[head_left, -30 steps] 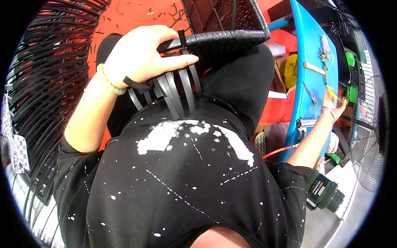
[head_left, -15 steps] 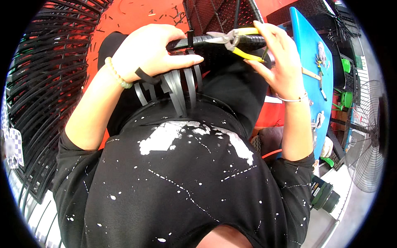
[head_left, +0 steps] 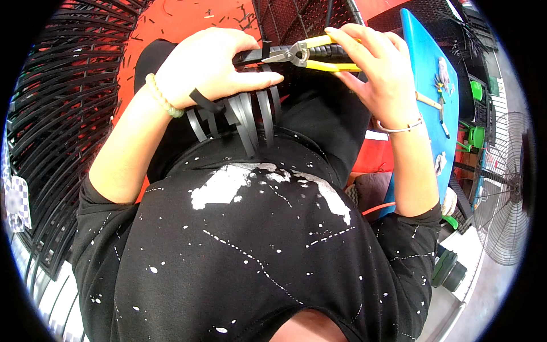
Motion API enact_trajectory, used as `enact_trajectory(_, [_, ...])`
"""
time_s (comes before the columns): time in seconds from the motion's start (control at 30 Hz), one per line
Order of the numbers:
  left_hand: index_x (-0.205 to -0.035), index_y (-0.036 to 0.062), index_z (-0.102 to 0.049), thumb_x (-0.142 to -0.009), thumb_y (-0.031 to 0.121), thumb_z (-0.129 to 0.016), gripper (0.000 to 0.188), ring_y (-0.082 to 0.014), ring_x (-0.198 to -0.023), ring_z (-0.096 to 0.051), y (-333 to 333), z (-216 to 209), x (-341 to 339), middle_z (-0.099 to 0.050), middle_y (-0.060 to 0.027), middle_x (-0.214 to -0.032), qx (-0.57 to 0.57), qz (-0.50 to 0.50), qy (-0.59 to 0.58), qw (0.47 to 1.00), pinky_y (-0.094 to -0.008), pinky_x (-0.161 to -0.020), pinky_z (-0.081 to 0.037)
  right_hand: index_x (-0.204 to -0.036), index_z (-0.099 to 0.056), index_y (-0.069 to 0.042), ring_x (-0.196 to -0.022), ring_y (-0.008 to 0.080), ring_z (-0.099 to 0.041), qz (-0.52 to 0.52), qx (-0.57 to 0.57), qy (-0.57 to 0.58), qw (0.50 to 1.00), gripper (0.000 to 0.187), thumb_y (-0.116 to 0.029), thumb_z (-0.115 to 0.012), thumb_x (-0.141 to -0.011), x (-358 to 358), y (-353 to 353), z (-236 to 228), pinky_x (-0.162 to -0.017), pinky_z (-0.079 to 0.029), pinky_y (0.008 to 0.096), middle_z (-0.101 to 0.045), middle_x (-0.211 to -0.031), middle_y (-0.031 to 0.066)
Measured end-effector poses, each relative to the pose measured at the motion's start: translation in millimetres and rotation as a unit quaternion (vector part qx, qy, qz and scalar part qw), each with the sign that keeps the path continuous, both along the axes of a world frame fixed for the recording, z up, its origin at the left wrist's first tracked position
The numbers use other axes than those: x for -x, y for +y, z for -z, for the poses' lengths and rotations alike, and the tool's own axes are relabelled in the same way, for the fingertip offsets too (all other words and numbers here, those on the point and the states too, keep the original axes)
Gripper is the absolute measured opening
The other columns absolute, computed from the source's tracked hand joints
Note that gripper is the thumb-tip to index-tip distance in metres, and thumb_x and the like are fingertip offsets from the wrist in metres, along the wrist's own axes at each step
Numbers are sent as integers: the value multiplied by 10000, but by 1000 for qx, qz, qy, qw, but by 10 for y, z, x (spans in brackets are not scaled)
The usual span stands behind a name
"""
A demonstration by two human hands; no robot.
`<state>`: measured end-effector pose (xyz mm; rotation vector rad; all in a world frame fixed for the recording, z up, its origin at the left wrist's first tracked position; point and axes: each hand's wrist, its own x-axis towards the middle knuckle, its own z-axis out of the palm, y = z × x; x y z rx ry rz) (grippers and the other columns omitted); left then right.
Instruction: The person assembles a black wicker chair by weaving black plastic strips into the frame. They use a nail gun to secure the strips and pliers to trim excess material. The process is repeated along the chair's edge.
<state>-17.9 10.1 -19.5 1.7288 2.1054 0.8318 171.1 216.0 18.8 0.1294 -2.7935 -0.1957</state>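
My left hand is closed over a bar wrapped in black strips, its thumb lying along the near side. The bar forms an edge of a black woven panel. Several flat dark grey strips hang beneath this hand toward my lap. In my right hand are yellow-handled snips, gripped between thumb and fingers. Their blades lie over the bar, pointing left, against or close to a short upright strip end. Whether the blades touch that strip I cannot tell.
Curved black strips fill the left side. A blue table on the right bears a wooden-handled hammer and small items. Strip offcuts are scattered over the red floor. A large fan stands far right.
The snips have moved left and levelled out, their blades nearer my left hand. Their handles are closer together, and the blades have closed in. My left hand has barely shifted.
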Motion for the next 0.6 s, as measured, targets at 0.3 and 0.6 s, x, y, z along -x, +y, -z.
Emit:
enact_trajectory(0.3, [-868, -10, -668, -782, 464, -781, 495, -231, -631, -607, 24, -38, 1, -617, -109, -714, 35, -9, 2, 999, -330, -616, -488, -1205, -637, -146, -934, 168, -625, -20, -22, 33, 999, 564, -163, -802, -666, -37, 21, 65, -876, -421, 351, -648, -1052, -19])
enact_trajectory(0.6, [-953, -3, -702, -791, 414, -788, 455, -234, -701, -668, 12, -29, 13, -682, -115, -793, 44, -21, -16, 999, -322, -685, -531, -1232, -638, -135, -976, 237, -635, 63, 3, 130, 990, 569, -301, -819, -719, -335, 304, 235, -911, -431, 372, -669, -1092, 19])
